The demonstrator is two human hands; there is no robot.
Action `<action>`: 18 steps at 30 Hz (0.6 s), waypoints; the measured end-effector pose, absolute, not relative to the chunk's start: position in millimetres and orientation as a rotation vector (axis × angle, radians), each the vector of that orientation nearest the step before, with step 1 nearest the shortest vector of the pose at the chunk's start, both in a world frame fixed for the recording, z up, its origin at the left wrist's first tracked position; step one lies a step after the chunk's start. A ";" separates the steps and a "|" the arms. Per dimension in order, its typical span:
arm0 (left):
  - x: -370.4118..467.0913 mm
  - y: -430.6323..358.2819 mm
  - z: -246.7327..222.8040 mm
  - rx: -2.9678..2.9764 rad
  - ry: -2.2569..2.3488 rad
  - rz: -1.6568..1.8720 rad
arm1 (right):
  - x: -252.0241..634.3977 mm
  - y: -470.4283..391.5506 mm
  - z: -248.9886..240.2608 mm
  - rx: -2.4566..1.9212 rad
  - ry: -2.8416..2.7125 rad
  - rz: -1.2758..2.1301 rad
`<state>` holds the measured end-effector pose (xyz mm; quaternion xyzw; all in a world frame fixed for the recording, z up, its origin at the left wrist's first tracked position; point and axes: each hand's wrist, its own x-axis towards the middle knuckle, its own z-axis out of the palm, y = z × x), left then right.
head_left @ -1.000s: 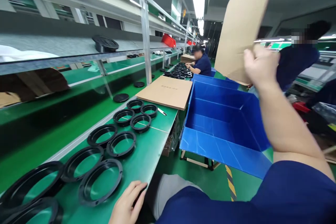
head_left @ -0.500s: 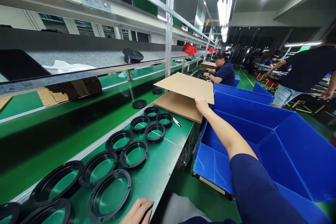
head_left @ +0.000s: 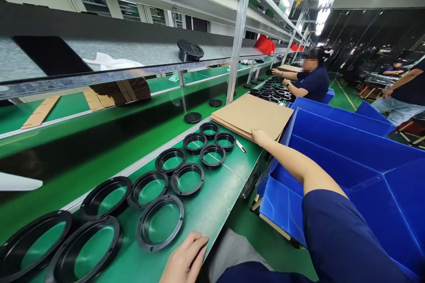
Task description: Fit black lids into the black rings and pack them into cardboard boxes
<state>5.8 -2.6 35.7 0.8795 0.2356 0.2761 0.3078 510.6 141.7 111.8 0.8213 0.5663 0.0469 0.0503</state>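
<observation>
A factory assembly line: long green workbench (head_left: 229, 190) with black rings (head_left: 160, 222), overhead shelving (head_left: 149, 51), uniformed workers (head_left: 310, 80).

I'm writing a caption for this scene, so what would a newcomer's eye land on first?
Probably the big blue bin, spreading across the right side beside the green worktop. Next come the black rings, lined up along the worktop from the lower left towards the middle. At their far end, pale brown cardboard sheets stand out, with the right hand at their near edge.
</observation>
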 end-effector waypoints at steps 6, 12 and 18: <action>3.7 -2.4 30.5 2.311 0.607 0.710 | 513.9 132.9 86.5 2.514 1.798 0.043; 2.2 -3.5 30.0 2.325 0.594 0.717 | 525.1 115.7 89.5 2.579 1.961 0.046; 3.8 -6.4 23.7 2.285 0.597 0.728 | 499.2 143.8 117.5 2.722 2.202 0.273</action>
